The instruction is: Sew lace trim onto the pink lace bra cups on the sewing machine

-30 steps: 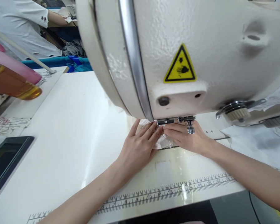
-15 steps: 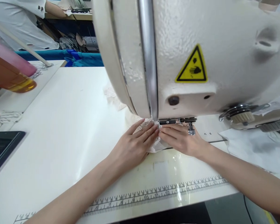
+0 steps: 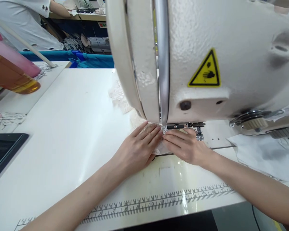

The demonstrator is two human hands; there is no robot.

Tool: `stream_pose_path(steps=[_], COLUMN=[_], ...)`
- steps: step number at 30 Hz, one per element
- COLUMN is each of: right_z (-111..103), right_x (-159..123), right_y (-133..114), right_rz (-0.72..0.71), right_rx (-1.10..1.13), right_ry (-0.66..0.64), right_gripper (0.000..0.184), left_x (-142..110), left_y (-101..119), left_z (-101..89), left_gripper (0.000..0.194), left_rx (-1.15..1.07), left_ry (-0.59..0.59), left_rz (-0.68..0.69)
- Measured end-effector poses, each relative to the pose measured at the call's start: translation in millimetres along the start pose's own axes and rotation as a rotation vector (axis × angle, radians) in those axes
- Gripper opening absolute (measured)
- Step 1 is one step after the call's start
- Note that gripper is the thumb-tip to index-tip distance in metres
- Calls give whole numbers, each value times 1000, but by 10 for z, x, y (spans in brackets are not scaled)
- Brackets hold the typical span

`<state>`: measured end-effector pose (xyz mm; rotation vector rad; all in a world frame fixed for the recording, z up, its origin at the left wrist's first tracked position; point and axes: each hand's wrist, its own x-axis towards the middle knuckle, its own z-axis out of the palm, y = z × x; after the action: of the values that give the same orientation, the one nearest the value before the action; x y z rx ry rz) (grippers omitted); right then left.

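Pale lace fabric point(image 3: 120, 96) runs under the sewing machine's head point(image 3: 195, 64), its near edge between my hands. My left hand point(image 3: 139, 146) lies flat on the lace, fingers stretched toward the presser foot point(image 3: 164, 129). Just right of the foot, my right hand point(image 3: 185, 144) has its fingers pressed together at the fabric's edge, thumb hidden underneath. Fingertips of both hands nearly meet in front of the needle area. A metal guide attachment point(image 3: 183, 125) with a knurled screw sits over the right fingers. The needle itself is too small to make out.
A printed ruler point(image 3: 149, 205) lines the table's front edge. White cloth point(image 3: 262, 157) lies at right. A phone point(image 3: 7, 150), an amber bottle point(image 3: 12, 77) and a pink bottle point(image 3: 16, 57) are at left. Behind, a person in a white top point(image 3: 21, 25) works at another table.
The view has shifted slightly, so the machine head appears further right. My hands stay beside the presser foot, with the near edge of the lace slightly closer to it.
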<state>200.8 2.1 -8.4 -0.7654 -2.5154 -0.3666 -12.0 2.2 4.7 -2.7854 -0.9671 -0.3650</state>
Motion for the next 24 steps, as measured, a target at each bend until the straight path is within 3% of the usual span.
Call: stream_pose_path(steps=[16, 24], right_z=[2, -112], right_x=[-84, -12], right_y=[120, 112], right_rz=[38, 9], right_rx=[84, -182], right_ry=[-92, -5], right_gripper=[30, 19], left_x=[52, 42], left_y=[140, 161], left_z=[-6, -12], left_gripper=[38, 38], left_rx=[40, 74], left_ry=[25, 57], left_rz=[-67, -55])
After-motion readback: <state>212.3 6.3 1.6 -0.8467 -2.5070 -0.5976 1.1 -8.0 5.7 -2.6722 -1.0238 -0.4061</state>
